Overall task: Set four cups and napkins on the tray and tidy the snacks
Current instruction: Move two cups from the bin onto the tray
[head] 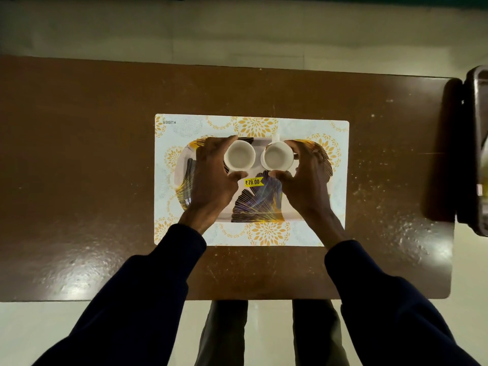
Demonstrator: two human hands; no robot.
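Two white cups stand side by side on the far half of a patterned tray with a yellow price sticker. My left hand curls around the left cup, thumb at its near side and fingers over its far left rim. The right cup, its handle pointing away from me, sits in the grip of my right hand, thumb near and fingers on the right. No napkins or snacks are in view.
The tray lies on a white and gold placemat in the middle of a brown table. A dark container stands off the table's right end. My legs show below the near table edge.
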